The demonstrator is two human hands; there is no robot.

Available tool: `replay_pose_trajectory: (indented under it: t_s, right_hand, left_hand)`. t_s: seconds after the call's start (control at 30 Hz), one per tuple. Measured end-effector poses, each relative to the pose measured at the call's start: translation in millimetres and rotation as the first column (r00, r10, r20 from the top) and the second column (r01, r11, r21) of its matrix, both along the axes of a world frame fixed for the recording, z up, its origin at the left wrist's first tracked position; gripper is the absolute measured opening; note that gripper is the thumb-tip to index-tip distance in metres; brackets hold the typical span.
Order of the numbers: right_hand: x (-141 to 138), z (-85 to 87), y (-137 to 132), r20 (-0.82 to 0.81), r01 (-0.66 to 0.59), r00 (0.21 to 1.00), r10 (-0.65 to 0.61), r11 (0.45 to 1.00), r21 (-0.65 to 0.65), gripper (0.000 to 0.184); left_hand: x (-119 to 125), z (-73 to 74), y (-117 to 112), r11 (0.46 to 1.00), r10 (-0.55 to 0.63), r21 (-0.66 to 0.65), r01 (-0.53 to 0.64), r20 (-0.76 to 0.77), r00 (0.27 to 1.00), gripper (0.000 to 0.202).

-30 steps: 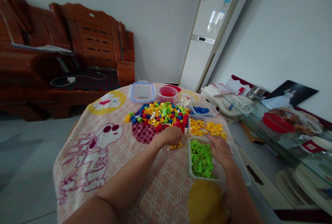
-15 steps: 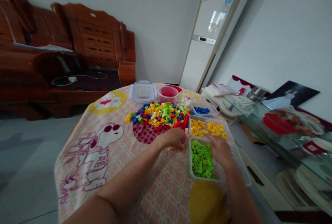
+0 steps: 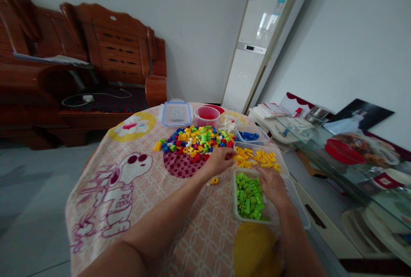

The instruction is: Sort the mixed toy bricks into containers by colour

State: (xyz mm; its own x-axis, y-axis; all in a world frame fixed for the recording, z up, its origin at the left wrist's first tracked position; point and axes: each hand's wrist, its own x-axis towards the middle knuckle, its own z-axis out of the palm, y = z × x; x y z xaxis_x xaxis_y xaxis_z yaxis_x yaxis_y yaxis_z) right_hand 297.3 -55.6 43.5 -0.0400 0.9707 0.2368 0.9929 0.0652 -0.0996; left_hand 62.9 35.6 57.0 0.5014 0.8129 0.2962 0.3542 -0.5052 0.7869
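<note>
My left hand (image 3: 220, 159) is closed round some yellow bricks at the left edge of the clear box of yellow bricks (image 3: 253, 145). One yellow brick (image 3: 214, 180) lies loose on the cloth just below that hand. My right hand (image 3: 272, 185) rests with its fingers spread loosely on the right side of the clear box of green bricks (image 3: 235, 195). Just beyond my left hand is a heap of mixed coloured bricks (image 3: 199, 140) on the cartoon-dog tablecloth (image 3: 144, 174).
Behind the heap stand a box of blue bricks (image 3: 257, 129), a round tub of red bricks (image 3: 207, 116), a few white bricks (image 3: 228, 125) and a blue-rimmed lid (image 3: 176, 113). A wooden bench (image 3: 112, 54) is at the left, a glass table (image 3: 337, 148) with dishes at the right.
My left hand closed over the yellow bricks lying near the green box and moved up and right to the yellow box, leaving one behind. My right hand stayed on the green box.
</note>
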Motion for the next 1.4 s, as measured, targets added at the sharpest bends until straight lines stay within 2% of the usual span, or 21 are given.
replay_pose_trajectory:
  t_s: [0.1, 0.2, 0.3, 0.37, 0.5, 0.6, 0.73, 0.9, 1.0, 1.13, 1.23, 1.4]
  right_hand:
    - [1, -1.7, 1, -0.008, -0.005, 1.0, 0.005, 1.0, -0.003, 0.046]
    - [2, -2.6, 1, -0.004, 0.001, 1.0, -0.002, 1.0, -0.012, 0.045]
    - [2, -2.6, 1, -0.007, 0.005, 1.0, -0.005, 1.0, -0.009, 0.045]
    - [2, -2.3, 1, -0.016, -0.005, 1.0, 0.005, 1.0, -0.001, 0.044]
    - [1, -1.0, 0, -0.018, -0.023, 1.0, 0.023, 1.0, 0.005, 0.044]
    - [1, -0.3, -1, -0.015, -0.011, 1.0, 0.011, 1.0, 0.005, 0.043]
    - [1, -0.2, 0, -0.009, -0.018, 1.0, 0.018, 1.0, 0.005, 0.043]
    - [1, -1.0, 0, 0.004, -0.012, 1.0, 0.012, 1.0, -0.007, 0.044]
    - [2, -1.3, 0, 0.0, -0.009, 1.0, 0.009, 1.0, -0.009, 0.044]
    - [2, -1.4, 1, 0.003, -0.017, 1.0, 0.017, 1.0, -0.017, 0.043]
    - [2, -2.4, 1, 0.003, -0.008, 1.0, 0.008, 1.0, -0.016, 0.043]
    - [3, -4.1, 1, -0.019, 0.001, 1.0, -0.001, 1.0, -0.002, 0.044]
  left_hand:
    - [8, -7.3, -2, 0.996, -0.061, -0.054, 0.071, 0.174, 0.983, 0.05]
    - [5, -3.8, 0, 0.998, -0.052, -0.033, 0.059, 0.175, 0.983, 0.046]
    - [-10, 8.4, 4, 0.999, -0.04, -0.013, 0.04, -0.026, 0.999, 0.027]
    - [-21, 14.9, 6, 0.996, -0.09, -0.005, 0.091, -0.23, 0.969, 0.018]
    - [-32, 15.8, 5, 0.979, -0.154, 0.013, 0.204, -0.611, 0.777, 0.009]
    - [-29, 12.8, 0, 0.98, -0.147, -0.013, 0.198, -0.715, 0.684, 0.011]
    - [-23, 11.8, -6, 0.986, -0.119, -0.01, 0.167, -0.745, 0.656, 0.017]
    - [-26, 8.7, -3, 0.978, -0.141, 0.005, 0.209, -0.724, 0.676, 0.015]
    - [-31, 8.6, 3, 0.971, -0.182, -0.004, 0.239, -0.663, 0.727, 0.01]
    - [-33, 12.8, 8, 0.974, -0.189, 0.02, 0.226, -0.482, 0.856, 0.011]
    - [-27, 16.6, 7, 0.985, -0.152, 0.031, 0.169, -0.301, 0.941, 0.015]
    - [-13, 16.7, 1, 0.998, -0.065, -0.003, 0.065, -0.078, 0.995, 0.016]
